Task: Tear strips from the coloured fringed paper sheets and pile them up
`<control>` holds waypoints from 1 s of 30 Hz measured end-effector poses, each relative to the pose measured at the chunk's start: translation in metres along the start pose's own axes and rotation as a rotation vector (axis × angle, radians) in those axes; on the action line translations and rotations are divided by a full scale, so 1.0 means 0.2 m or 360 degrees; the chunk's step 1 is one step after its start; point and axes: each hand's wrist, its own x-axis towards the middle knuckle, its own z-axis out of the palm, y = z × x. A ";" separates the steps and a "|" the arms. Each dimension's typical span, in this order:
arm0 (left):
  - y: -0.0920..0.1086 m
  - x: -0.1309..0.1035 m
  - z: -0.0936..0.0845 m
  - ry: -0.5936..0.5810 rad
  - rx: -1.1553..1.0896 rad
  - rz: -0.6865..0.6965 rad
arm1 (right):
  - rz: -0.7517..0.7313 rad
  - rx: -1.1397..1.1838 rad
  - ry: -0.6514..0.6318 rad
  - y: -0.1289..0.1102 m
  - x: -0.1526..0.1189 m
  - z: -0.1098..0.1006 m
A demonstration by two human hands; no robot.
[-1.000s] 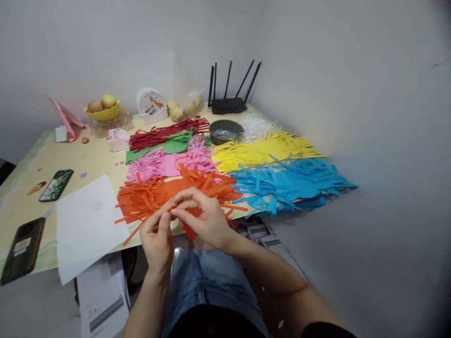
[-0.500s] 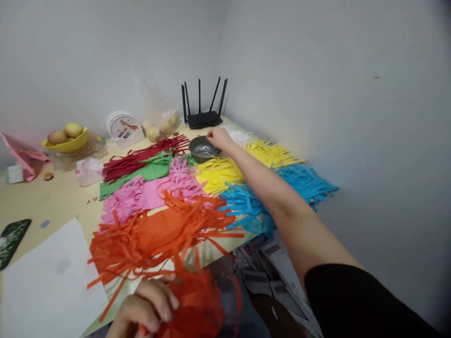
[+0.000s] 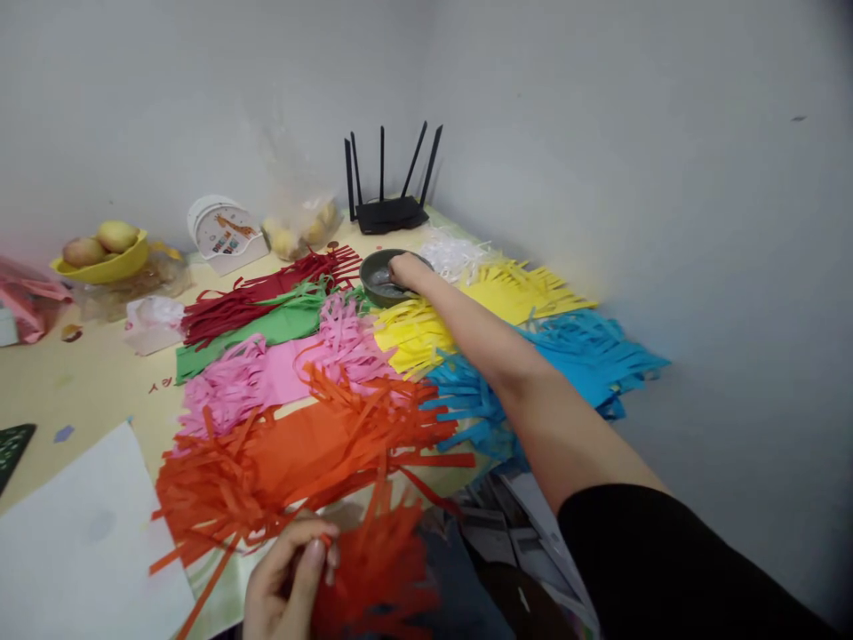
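- The surface (image 3: pixel 93 400) is the biggest thing here & carries nearly everything, set against the walls.
- On it, fringed stacks grouped by colour, prob. so shades don't mix: orange stack (image 3: pixel 299 444) nearest us, then pink stack (image 3: pixel 286 369), green stack (image 3: pixel 267 327) & dark red stack (image 3: pixel 280 284) behind; blue stack (image 3: pixel 579 356) & yellow stack (image 3: pixel 513 289) on our R.
- Our R forearm (image 3: pixel 506 373) crosses above blue & yellow, hiding parts of both; those stacks lie betw. us & the grey-green bowl (image 3: pixel 371 292), hence (we'd guess) the long reach over.
- White sheet (image 3: pixel 86 524) at lower L, partly out of view.
- Orange bunch (image 3: pixel 373 569), blurry, is at the near edge, in front of the orange stack. Our L hand (image 3: pixel 286 578) has thumb & fingers pinched on a bit of it, prob. for a steady grip.
- Black router (image 3: pixel 392 215) at the back, antennas up; yellow fruit bowl (image 3: pixel 126 265) & clear bag (image 3: pixel 293 233) sit to its L, not blocking the R hand.
- Our R hand (image 3: pixel 413 271) dips into the grey-green bowl, by white shreds (image 3: pixel 453 253); fingertips hidden, so can't tell if they're grasping anything. Contents unclear too.
- Phone (image 3: pixel 14 444), just a corner, far L.
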 end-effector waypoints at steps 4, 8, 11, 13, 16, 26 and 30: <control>-0.07 0.02 -0.06 0.0187 0.0220 0.0102 | -0.0121 0.0215 0.0127 -0.07 -0.17 -0.12; -0.02 0.05 -0.05 0.0436 0.0200 0.0236 | -0.0564 0.0758 0.0184 -0.28 -0.56 -0.19; 0.06 0.06 -0.02 0.0503 0.0118 0.0434 | -0.1056 0.1271 0.0094 -0.50 -0.96 -0.16; 0.11 0.05 0.00 0.0475 0.0092 0.0582 | -0.1246 0.1387 0.0076 -0.61 -1.21 -0.13; 0.16 0.02 0.02 0.0390 0.0121 0.0784 | -0.1427 0.1374 0.0100 -0.72 -1.46 -0.11; 0.20 -0.15 -0.04 0.0327 0.0296 0.0993 | -0.1589 0.1320 0.0121 -0.83 -1.67 -0.11; 0.20 -0.17 -0.07 0.0275 0.0293 0.0877 | -0.1581 0.1276 0.0113 -0.85 -1.71 -0.11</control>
